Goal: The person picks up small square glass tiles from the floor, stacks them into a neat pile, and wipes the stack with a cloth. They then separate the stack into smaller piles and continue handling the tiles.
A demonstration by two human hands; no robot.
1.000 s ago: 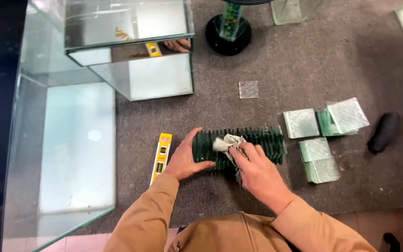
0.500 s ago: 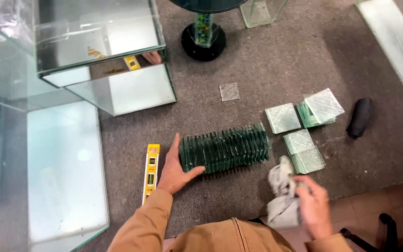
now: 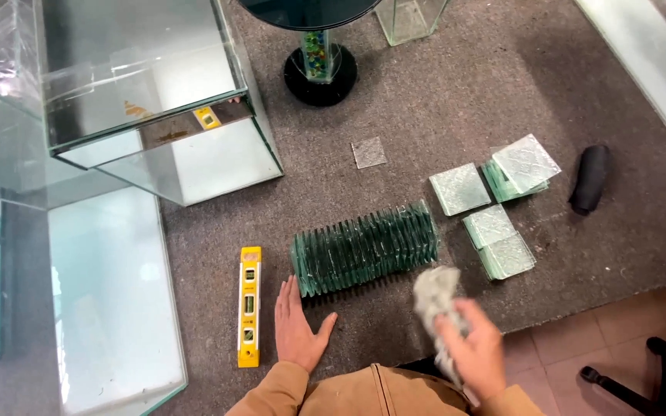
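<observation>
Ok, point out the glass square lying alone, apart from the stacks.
The small textured square, flat on the carpet above the upright glass row; the others sit in stacks.

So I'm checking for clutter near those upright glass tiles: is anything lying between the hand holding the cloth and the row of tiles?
Nothing visible does. The right hand grips the grey cloth just below the row of glass tiles, with only bare carpet between them. The yellow level lies off to the left, beyond the left hand.
</observation>
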